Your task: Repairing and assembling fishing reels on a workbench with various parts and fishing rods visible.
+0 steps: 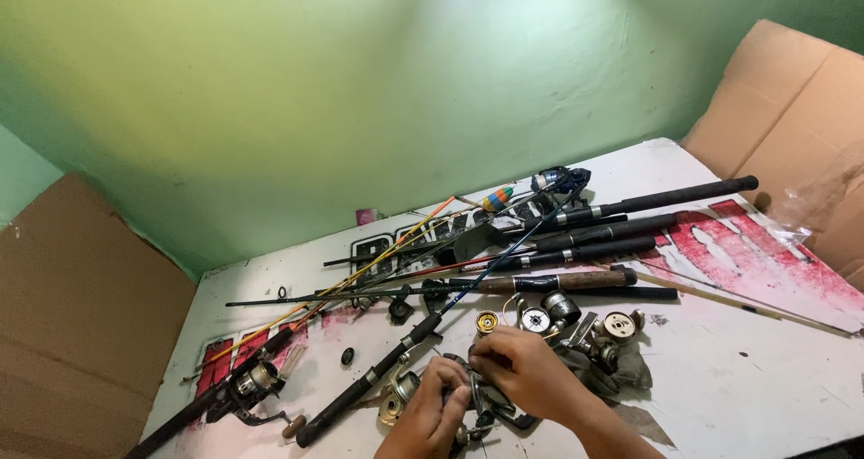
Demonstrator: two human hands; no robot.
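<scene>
**Both hands closed on a fishing reel at the near edge**

The person's left hand [430,414] and right hand [522,369] meet low in the view over a dark fishing reel [481,403] — the fingers of both are curled narrow around it, the right hand on top, the left gripping from the side. The reel sits just above the white surface [738,378], near its front edge, and is mostly hidden by the hands.

Just beyond the right hand lie loose reel parts: a gold spool [487,322], a silver spool [535,319], and another round spool [619,325], beside a grey cloth [621,369]. A brass-coloured round part [392,409] lies left of the left hand.

Further back, a bundle of fishing rods [594,234] with black handles lies across the surface, crossed by an orange rod [360,274]. A spinning reel [252,382] mounted on a rod rests at the left — well apart from the hands. Cardboard sheets [792,108] lean on the green wall [360,81].
</scene>
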